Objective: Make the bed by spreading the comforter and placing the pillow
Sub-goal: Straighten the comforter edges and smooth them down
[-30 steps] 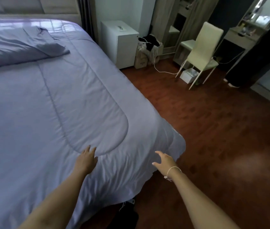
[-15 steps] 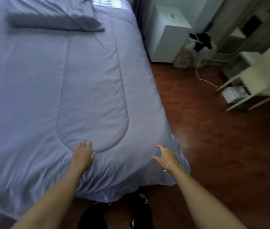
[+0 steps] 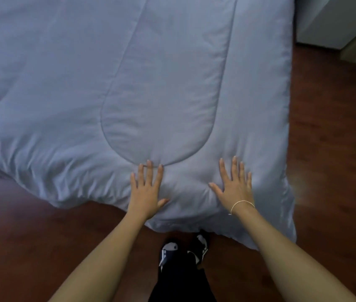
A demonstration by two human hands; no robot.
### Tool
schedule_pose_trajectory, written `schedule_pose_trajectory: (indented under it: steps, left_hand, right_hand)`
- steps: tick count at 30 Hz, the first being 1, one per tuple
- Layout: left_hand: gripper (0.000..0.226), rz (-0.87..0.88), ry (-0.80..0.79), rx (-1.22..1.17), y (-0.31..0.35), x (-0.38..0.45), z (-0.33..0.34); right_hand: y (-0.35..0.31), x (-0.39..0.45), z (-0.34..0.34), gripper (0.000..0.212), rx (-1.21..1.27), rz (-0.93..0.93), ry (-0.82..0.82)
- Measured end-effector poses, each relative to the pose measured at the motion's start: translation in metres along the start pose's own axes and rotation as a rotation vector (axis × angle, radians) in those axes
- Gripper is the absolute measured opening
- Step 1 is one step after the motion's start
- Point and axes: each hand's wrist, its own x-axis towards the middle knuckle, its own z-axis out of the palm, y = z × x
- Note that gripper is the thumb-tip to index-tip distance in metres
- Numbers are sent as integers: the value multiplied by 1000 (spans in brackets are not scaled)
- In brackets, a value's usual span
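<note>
A pale blue quilted comforter [image 3: 151, 73] covers the bed and fills the upper part of the head view, its foot edge hanging down toward the floor. My left hand [image 3: 145, 190] lies flat on it, fingers spread, fingertips at the rounded end of a stitched oval panel. My right hand [image 3: 234, 186], with a thin white bracelet on the wrist, also rests flat and spread on the comforter near the foot-right corner. Neither hand grips the fabric. The pillow is out of view.
Dark red-brown wooden floor [image 3: 329, 149] runs along the right side and foot of the bed. A white cabinet [image 3: 333, 20] stands at the top right. My feet in dark shoes [image 3: 183, 249] stand at the foot edge.
The view has tilted down and in toward the bed's foot; the folded bedding, chair and room have left the frame. My right hand moved from beside the corner onto the comforter, now flat.
</note>
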Motion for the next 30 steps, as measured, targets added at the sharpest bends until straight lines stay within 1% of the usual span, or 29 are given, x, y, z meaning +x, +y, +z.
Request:
schedule_pose_trajectory:
  steps: [3,5,8,10,11,12,14,15,16,19,21,23,24,25,26,28,30]
  left_hand:
    - [115,31,68,42,10,-13,10]
    - [111,21,101,60,11,-15,13]
    - [94,-12,178,98,10,-11,19]
    - [81,-22,216,133,9,-10,26]
    - [77,-8,250,144,8,-9,31]
    - [75,11,294,150,5,-7,36]
    - [79,54,392,168,-1,-5,44]
    - [82,76,431,183,-2,-6,45]
    - [84,107,468,195,-2,-7,47]
    - [79,168,542,209,3,-13,48]
    - [74,180,557,216,9,-18,51]
    - [70,193,538,224,12,-21,53]
    - [64,215,524,236,12,-21,54]
    - [53,247,497,249,11,-22,53]
    - [47,272,465,252,10,-21,51]
    - [61,314,422,245,6,-19,41]
    - [64,328,463,165,8,-7,28]
  right_hand:
    - [7,1,-1,84,0,-58,-34]
    - [14,0,-8,96,-13,-122,-76]
    - [33,-11,-5,118,-151,-296,-80]
    - [49,-16,9,120,-291,-418,-6]
    - [56,-16,18,114,-319,-458,64]
    - [61,-14,29,101,-333,-491,164]
    - [66,-9,43,69,-350,-547,377]
    - [68,-6,47,58,-352,-576,468]
    - [70,-4,51,52,-358,-599,527]
    - [79,-8,56,56,-369,-652,594]
    - [88,-11,59,57,-359,-672,594]
    - [92,-12,59,50,-329,-691,585]
    - [91,-13,58,46,-306,-699,580]
    - [90,-14,54,45,-279,-693,566]
    - [88,-15,50,49,-241,-679,539]
    - [79,-18,41,55,-99,-591,516]
    - [77,-13,38,55,54,-379,543]
